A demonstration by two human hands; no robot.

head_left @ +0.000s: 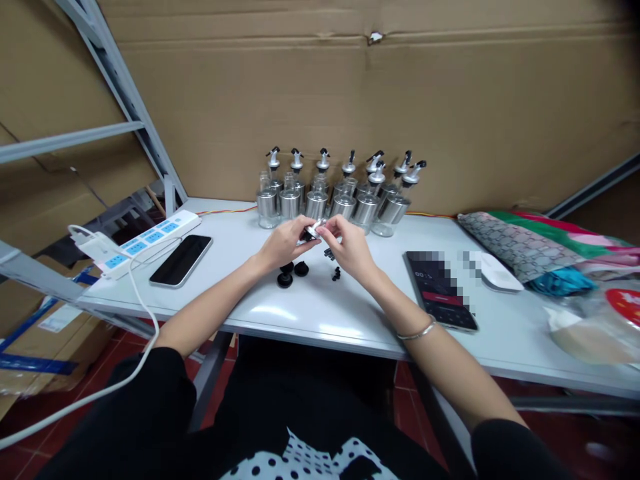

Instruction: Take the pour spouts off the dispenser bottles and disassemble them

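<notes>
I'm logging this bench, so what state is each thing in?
Left hand: holding the silver-and-black spout.
Right hand: fingers pinching that spout.
Leftmost front bottle: upright, no spout fitted.
Rightmost bottle: upright, spout fitted.
Left phone: face up, screen dark.
Right phone: face up, screen lit.
Power strip: switch settings too small to tell.
Black caps: loose on the table.

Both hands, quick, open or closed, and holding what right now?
Left hand: closed, holding a silver-and-black pourer top.
Right hand: closed, pinching the same pourer top.
</notes>
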